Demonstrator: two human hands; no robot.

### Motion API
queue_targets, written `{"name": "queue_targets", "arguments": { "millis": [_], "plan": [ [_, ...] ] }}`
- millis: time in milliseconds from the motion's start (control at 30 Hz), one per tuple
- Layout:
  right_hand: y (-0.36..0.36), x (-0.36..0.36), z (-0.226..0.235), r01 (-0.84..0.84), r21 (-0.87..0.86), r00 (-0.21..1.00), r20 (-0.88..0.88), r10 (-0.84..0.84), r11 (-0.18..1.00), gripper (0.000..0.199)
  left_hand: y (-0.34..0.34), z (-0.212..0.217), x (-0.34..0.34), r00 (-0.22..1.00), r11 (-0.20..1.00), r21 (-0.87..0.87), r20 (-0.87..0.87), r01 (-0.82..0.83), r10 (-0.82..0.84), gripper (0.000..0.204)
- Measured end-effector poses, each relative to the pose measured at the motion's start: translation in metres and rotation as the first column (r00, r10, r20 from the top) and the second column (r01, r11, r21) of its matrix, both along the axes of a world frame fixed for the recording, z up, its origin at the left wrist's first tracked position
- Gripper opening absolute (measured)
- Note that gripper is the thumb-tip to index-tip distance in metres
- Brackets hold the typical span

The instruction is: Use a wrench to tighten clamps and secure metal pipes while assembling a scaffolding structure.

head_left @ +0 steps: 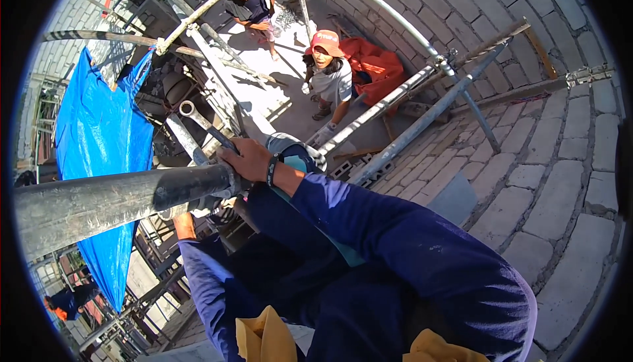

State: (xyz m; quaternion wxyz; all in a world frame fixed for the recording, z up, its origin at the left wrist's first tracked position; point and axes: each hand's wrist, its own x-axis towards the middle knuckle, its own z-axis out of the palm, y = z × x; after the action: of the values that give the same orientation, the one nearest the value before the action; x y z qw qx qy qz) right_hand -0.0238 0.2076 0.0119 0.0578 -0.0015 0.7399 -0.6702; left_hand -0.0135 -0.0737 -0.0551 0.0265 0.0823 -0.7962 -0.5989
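A thick grey steel pipe (119, 200) runs from the left edge to the middle, close to me. At its right end, my right hand (254, 159) is closed round a metal rod with a hollow round end (188, 109), which looks like a socket wrench. A dark band circles that wrist. My left hand (179, 213) is under the pipe, beside a pale, worn-looking part below the pipe's end. The pipe hides its fingers, so its grip does not show.
Scaffold tubes (395, 108) cross ahead and right. A blue tarp (99, 131) hangs left. Below stand two people, one in a red cap (326, 42), near a red-orange sheet (376, 68). Block walls (527, 184) rise right. Another person (66, 302) shows lower left.
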Motion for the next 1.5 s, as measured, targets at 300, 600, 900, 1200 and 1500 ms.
{"name": "queue_targets", "arguments": {
  "millis": [300, 600, 900, 1200, 1500],
  "plan": [
    [0.006, -0.004, -0.01, -0.058, 0.103, 0.994, -0.081, 0.067, 0.993, 0.043, -0.033, -0.005, -0.003, 0.986, 0.823, -0.568, -0.147, -0.025, -0.072, 0.032],
    [0.016, -0.011, 0.002, -0.16, 0.157, 0.951, -0.24, 0.194, 0.975, 0.035, -0.03, -0.011, -0.006, 0.998, 0.94, -0.341, -0.061, -0.009, -0.013, 0.03],
    [0.019, -0.015, 0.004, -0.21, -0.131, 0.969, 0.104, 0.224, 0.969, 0.04, -0.036, -0.005, 0.005, 0.998, 0.989, -0.149, 0.058, -0.016, 0.025, 0.037],
    [0.043, -0.004, 0.009, -0.281, -0.049, 0.953, 0.106, 0.285, 0.958, 0.024, 0.06, 0.04, 0.022, 0.999, 0.396, 0.918, 0.009, 0.01, -0.048, 0.041],
    [0.112, 0.061, 0.002, -0.441, -0.197, 0.831, 0.278, 0.481, 0.876, 0.012, 0.076, 0.045, 0.021, 0.991, 0.749, 0.661, -0.053, -0.057, 0.123, 0.043]
  ]
}}
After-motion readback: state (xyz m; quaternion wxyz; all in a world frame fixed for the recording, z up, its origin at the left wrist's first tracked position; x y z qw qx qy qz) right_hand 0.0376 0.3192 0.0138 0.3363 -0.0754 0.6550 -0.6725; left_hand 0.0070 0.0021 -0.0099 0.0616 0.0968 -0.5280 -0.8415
